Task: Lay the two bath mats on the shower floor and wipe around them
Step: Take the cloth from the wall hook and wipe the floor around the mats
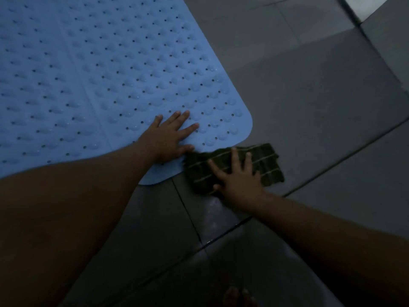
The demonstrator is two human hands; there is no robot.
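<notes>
i am seeing one blue perforated bath mat lying flat on the grey tiled shower floor, my left hand pressing its near corner flat-fingered, my right hand spreading over a dark striped cloth just beside that corner, so wiping is under way, i judge, with no second mat in view.

Dark gray tiles are seen, divided by thin dark grout lines. A wet sheen is shown on the tile near the bottom middle. A lighter, pale strip is seen at the top right corner. Toes are glimpsed at the bottom edge, blurred in the dim light.
</notes>
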